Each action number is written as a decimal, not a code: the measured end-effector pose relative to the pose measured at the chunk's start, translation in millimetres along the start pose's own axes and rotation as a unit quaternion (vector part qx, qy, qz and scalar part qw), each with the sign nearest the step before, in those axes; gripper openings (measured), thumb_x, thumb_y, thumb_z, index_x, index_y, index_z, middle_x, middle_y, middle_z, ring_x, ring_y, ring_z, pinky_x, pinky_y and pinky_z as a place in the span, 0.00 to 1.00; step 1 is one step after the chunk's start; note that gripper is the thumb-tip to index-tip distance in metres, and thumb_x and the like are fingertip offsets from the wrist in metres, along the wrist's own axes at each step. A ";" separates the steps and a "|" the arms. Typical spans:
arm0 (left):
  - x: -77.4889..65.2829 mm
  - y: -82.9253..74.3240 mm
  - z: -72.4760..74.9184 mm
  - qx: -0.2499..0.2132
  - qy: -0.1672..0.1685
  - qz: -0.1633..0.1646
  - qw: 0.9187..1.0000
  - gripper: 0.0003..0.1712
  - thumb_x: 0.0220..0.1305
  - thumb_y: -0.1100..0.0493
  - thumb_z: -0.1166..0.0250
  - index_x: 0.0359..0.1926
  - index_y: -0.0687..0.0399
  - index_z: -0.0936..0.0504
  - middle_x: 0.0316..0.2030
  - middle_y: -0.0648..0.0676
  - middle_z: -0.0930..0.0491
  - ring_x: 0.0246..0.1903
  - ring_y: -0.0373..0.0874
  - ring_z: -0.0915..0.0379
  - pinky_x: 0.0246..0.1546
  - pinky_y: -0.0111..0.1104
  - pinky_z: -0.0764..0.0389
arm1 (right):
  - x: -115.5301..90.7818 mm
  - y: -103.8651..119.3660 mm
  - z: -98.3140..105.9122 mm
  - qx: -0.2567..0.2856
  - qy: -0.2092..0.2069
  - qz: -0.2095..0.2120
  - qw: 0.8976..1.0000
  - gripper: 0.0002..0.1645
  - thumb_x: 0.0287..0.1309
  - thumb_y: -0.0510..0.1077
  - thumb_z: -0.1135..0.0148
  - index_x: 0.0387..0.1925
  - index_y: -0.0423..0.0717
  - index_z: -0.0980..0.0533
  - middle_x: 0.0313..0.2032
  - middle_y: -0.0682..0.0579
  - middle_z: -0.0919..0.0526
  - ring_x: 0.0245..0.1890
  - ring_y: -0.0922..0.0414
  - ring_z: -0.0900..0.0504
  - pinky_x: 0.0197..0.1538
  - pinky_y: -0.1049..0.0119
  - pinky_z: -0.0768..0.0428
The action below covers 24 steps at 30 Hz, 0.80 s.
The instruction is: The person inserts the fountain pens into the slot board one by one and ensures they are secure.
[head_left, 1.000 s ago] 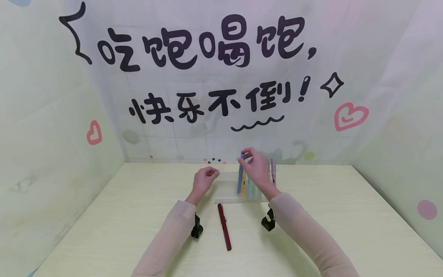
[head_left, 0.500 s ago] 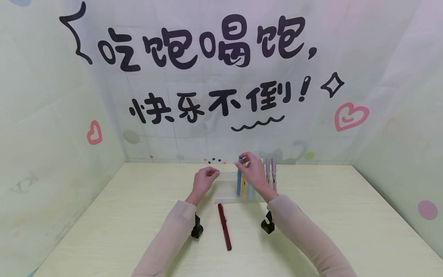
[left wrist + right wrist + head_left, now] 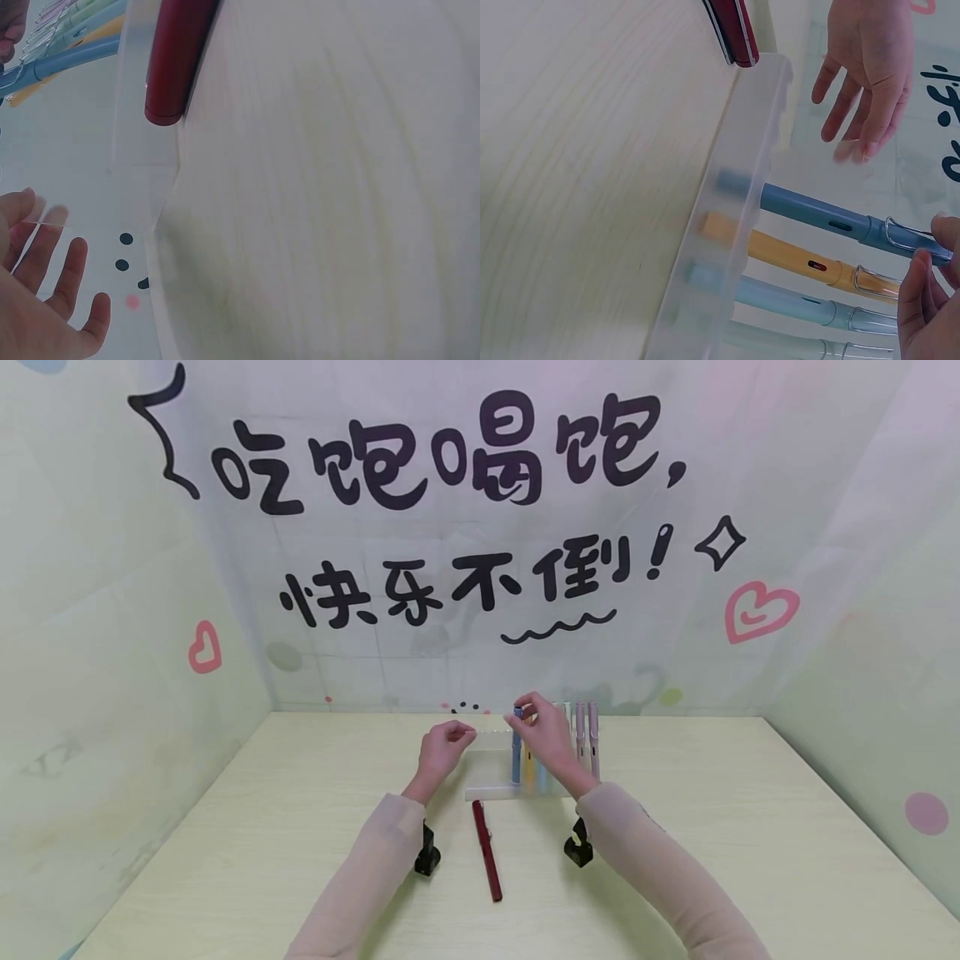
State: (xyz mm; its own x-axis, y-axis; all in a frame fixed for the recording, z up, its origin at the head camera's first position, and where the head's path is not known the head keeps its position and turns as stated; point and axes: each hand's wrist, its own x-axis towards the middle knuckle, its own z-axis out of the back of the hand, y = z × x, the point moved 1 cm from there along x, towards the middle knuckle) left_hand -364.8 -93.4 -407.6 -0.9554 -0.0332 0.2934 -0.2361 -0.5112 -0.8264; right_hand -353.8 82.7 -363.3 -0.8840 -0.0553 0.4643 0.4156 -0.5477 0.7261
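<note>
A clear pen rack (image 3: 491,793) stands at the back of the table, its frosted front lip showing in the right wrist view. My left hand (image 3: 444,750) pinches the rack's clear upper left edge between thumb and fingers. With thumb and fingertips, my right hand (image 3: 547,731) holds the cap end of a blue fountain pen (image 3: 810,210). That pen's lower end is behind the lip, seen blurred through it. Beside it in the rack come a yellow pen (image 3: 787,253), a light blue pen (image 3: 780,296) and a pale green pen (image 3: 772,339).
A dark red pen (image 3: 486,852) lies on the table (image 3: 300,860) in front of the rack, between the forearms. Two purple pens (image 3: 580,727) stand at the rack's right end. A printed cloth wall (image 3: 450,668) rises close behind the rack.
My right hand has lowered the blue pen, moved it slightly left and brought it from tilted to upright in the rack. The left hand has stayed on the rack's edge.
</note>
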 end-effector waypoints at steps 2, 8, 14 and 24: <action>-0.1 0.1 0.1 0.000 -0.001 0.001 1.000 0.09 0.57 0.58 0.39 0.35 0.58 0.19 0.31 0.53 0.20 0.35 0.45 0.25 0.36 0.36 0.26 | -0.2 0.1 -0.1 -0.006 -0.001 0.003 1.000 0.14 0.51 0.45 0.38 0.37 0.43 0.28 0.26 0.52 0.24 0.21 0.58 0.28 0.22 0.68 0.28; -0.1 0.4 0.2 0.001 -0.002 0.000 1.000 0.09 0.57 0.58 0.39 0.35 0.59 0.19 0.31 0.53 0.20 0.35 0.46 0.25 0.36 0.36 0.26 | 0.2 -0.6 0.0 -0.027 0.001 0.008 1.000 0.13 0.51 0.46 0.38 0.35 0.45 0.30 0.26 0.52 0.24 0.21 0.58 0.28 0.21 0.68 0.28; -0.2 0.6 -0.2 0.003 -0.002 0.000 1.000 0.09 0.57 0.58 0.39 0.35 0.58 0.19 0.31 0.53 0.20 0.35 0.46 0.25 0.36 0.37 0.26 | 1.6 -1.6 1.1 -0.037 -0.003 0.013 0.999 0.12 0.51 0.46 0.38 0.34 0.45 0.29 0.26 0.53 0.23 0.22 0.59 0.27 0.22 0.68 0.28; 0.7 0.9 -0.6 -0.003 -0.002 0.003 1.000 0.09 0.57 0.58 0.39 0.35 0.58 0.19 0.32 0.53 0.20 0.36 0.45 0.25 0.37 0.36 0.26 | 4.3 -0.6 2.1 -0.061 0.012 0.007 0.998 0.13 0.52 0.48 0.38 0.35 0.45 0.28 0.27 0.52 0.24 0.24 0.58 0.28 0.23 0.69 0.28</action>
State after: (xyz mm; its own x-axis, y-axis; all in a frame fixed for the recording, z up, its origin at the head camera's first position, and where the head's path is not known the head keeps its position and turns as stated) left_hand -365.9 -93.3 -408.4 -0.9559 -0.0405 0.2910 -0.2314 -0.5064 -0.8307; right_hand -357.3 84.6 -360.6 -0.8841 -0.0830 0.4599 0.3995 -0.6448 0.6516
